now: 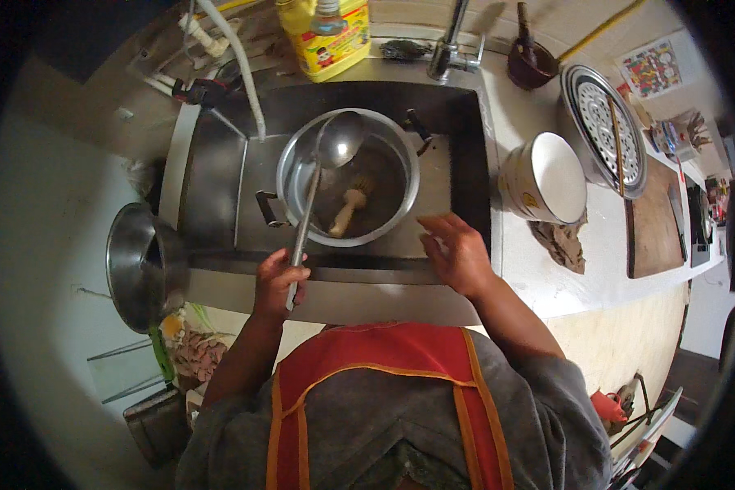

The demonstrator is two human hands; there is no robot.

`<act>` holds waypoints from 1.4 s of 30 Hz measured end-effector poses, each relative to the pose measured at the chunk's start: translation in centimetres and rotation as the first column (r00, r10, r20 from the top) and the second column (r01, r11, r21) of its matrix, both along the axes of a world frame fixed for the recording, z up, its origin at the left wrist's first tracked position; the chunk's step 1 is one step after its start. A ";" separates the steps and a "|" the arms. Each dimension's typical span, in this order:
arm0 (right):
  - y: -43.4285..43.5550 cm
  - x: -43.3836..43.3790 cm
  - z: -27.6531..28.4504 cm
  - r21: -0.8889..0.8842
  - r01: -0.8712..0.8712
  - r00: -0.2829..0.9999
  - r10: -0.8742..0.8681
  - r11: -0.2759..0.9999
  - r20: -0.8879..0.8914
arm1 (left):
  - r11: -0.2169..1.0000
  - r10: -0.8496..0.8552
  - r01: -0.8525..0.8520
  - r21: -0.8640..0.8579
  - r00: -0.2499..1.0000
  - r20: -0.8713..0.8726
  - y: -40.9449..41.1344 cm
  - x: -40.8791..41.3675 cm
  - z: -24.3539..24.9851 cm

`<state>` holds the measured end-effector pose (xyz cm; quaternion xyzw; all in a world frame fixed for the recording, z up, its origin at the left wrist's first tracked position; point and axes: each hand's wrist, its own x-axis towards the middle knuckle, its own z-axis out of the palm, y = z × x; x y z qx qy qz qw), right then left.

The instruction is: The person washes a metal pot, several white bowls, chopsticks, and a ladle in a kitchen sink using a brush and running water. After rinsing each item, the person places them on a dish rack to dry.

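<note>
My left hand (278,282) grips the lower handle of a metal ladle (340,138), whose bowl is over the far part of a metal pot (413,184). The pot stands in a stainless steel sink (245,190) and has a dark handle on each side. A brush with a pale wooden handle (343,217) lies inside the pot, bristles pointing away from me. Whether there is water around it is hard to tell. To the right of the pot, over the sink's near side, my right hand (459,254) holds nothing, its fingers bent and apart.
Behind the sink are a faucet (447,55) and a yellow plastic jug (331,49). On the right counter (527,288) stand a white bucket (557,177), a perforated steamer tray (606,128) and a cutting board (652,220) with a knife (678,220). A metal basin (135,269) is at left.
</note>
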<state>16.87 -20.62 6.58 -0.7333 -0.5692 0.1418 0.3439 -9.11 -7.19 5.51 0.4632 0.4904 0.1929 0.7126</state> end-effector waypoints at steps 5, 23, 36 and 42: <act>-12.0 2.8 1.2 -0.008 0.304 0.938 -0.300 0.953 -0.170 | 0.943 0.084 -0.016 0.334 0.978 -0.191 -1.6 1.0 -1.1; -27.7 11.3 -11.8 -0.217 0.820 -0.453 0.370 0.529 -0.811 | 0.884 0.225 -0.187 0.428 0.974 -0.039 -4.0 4.7 -3.4; -27.8 9.7 -13.6 -0.347 0.777 -0.490 0.159 0.526 -0.857 | 0.920 0.274 -0.309 0.240 0.947 0.170 -9.0 4.2 1.0; -30.8 8.3 -15.1 -0.315 0.706 -0.473 0.091 0.634 -0.876 | 0.876 0.248 -0.294 0.383 0.954 0.165 -10.9 1.3 2.0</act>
